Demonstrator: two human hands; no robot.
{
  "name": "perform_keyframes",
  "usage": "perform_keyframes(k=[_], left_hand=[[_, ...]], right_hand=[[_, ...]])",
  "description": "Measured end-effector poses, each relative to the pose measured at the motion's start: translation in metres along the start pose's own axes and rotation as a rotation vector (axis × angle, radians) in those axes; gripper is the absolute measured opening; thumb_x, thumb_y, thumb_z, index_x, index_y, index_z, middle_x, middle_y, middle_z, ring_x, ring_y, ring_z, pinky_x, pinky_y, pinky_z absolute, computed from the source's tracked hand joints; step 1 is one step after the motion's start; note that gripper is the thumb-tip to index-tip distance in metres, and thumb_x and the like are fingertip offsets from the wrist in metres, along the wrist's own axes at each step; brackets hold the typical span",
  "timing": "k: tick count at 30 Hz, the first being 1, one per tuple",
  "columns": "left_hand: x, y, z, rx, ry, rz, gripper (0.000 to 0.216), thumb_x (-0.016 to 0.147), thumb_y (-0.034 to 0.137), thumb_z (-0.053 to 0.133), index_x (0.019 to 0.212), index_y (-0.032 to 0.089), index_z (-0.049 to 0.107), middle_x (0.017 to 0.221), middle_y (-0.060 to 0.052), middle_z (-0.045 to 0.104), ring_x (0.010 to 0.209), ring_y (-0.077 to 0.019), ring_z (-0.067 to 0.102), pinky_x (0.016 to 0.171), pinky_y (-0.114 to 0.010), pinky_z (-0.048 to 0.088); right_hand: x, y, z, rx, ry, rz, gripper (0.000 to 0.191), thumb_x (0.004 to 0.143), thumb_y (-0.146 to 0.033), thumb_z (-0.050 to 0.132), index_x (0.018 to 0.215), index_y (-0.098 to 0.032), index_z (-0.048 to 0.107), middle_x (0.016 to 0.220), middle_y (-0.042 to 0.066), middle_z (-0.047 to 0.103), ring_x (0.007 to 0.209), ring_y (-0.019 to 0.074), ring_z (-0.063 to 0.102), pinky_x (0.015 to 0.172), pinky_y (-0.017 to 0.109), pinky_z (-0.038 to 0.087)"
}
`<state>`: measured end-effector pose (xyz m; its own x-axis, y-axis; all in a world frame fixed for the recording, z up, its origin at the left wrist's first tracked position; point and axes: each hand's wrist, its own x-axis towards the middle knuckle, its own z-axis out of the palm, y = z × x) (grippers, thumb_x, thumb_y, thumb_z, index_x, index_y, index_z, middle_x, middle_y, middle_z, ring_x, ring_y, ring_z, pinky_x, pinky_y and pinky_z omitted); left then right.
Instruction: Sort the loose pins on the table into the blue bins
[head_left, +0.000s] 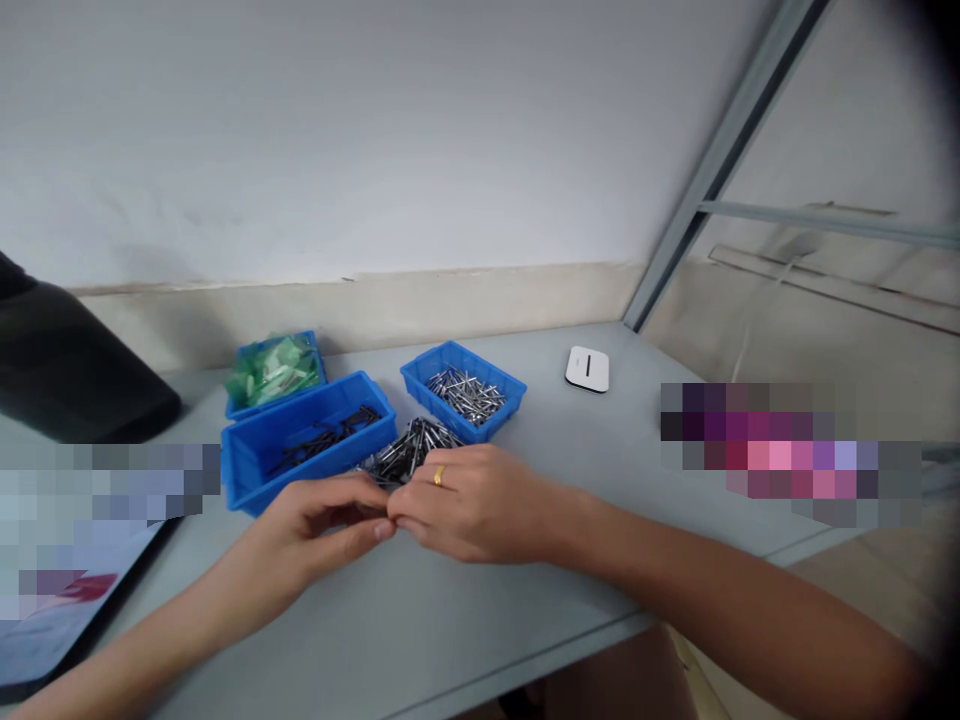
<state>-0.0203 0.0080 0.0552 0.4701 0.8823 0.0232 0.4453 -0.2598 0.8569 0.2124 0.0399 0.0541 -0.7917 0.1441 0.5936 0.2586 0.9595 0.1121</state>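
Note:
My left hand (319, 525) and my right hand (469, 500) meet fingertip to fingertip low over the grey table (450, 620). Both are closed in a pinch around something small that I cannot make out. A gold ring sits on a finger of my right hand. Just behind the fingers lies a loose pile of small dark metal pins (409, 450). Behind that pile stand a large blue bin (300, 440) with black pins and a smaller blue bin (463, 390) with silver pins.
A third blue bin (274, 370) at the back left holds green bagged parts. A small white device (587, 368) lies at the back right. A dark object (67, 370) sits at the far left. The table's front edge runs below my forearms.

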Motion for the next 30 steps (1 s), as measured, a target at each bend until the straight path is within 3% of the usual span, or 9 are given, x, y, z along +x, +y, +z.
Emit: perform_keyframes(k=[11,14,17,20,23,30], left_hand=[[0.002,0.015,0.001,-0.025,0.089,0.059,0.018,0.087,0.031,0.065,0.074,0.024,0.074,0.073,0.002,0.07,0.068,-0.0131,0.064,0.062,-0.021,0.052],[0.001,0.016,0.0,0.045,0.123,0.063,0.023,0.09,0.036,0.062,0.073,0.022,0.071,0.073,0.001,0.07,0.067,-0.014,0.063,0.06,-0.021,0.052],[-0.003,0.015,0.0,0.157,0.14,0.072,0.022,0.095,0.037,0.055,0.087,0.022,0.069,0.08,-0.001,0.072,0.072,-0.0164,0.067,0.063,-0.023,0.055],[-0.008,0.013,0.002,0.247,0.07,0.107,0.021,0.099,0.034,0.048,0.098,0.023,0.065,0.084,-0.001,0.072,0.079,-0.0174,0.068,0.07,-0.025,0.056],[-0.01,0.011,0.005,0.347,-0.003,0.141,0.021,0.099,0.033,0.047,0.095,0.023,0.065,0.082,0.0,0.07,0.075,-0.0169,0.065,0.069,-0.025,0.055],[-0.008,0.013,0.006,0.467,-0.104,0.194,0.02,0.093,0.024,0.043,0.079,0.022,0.057,0.072,0.002,0.062,0.064,-0.0137,0.058,0.06,-0.024,0.048]], right_hand=[[0.002,-0.003,0.003,0.028,0.266,0.038,0.021,0.102,-0.023,0.048,0.089,-0.016,0.063,0.07,-0.002,0.064,0.065,0.0091,0.056,0.067,0.021,0.044],[0.002,-0.001,0.003,0.039,0.23,0.041,0.021,0.102,-0.023,0.046,0.092,-0.015,0.063,0.07,-0.002,0.065,0.065,0.0092,0.058,0.068,0.022,0.045],[0.0,0.001,0.002,0.033,0.139,0.056,0.019,0.102,-0.022,0.045,0.098,-0.016,0.063,0.074,0.0,0.067,0.07,0.0107,0.06,0.071,0.023,0.046],[0.0,0.002,-0.003,0.036,0.084,0.091,0.022,0.102,-0.022,0.043,0.116,-0.016,0.059,0.091,0.002,0.071,0.081,0.0118,0.064,0.077,0.025,0.049],[0.0,0.002,-0.006,0.055,0.038,0.091,0.028,0.104,-0.023,0.041,0.128,-0.018,0.055,0.1,0.001,0.071,0.088,0.0118,0.065,0.078,0.025,0.05],[0.0,0.002,-0.001,-0.023,0.022,0.035,0.021,0.103,-0.022,0.045,0.099,-0.017,0.065,0.085,0.001,0.068,0.079,0.0134,0.062,0.075,0.026,0.047]])
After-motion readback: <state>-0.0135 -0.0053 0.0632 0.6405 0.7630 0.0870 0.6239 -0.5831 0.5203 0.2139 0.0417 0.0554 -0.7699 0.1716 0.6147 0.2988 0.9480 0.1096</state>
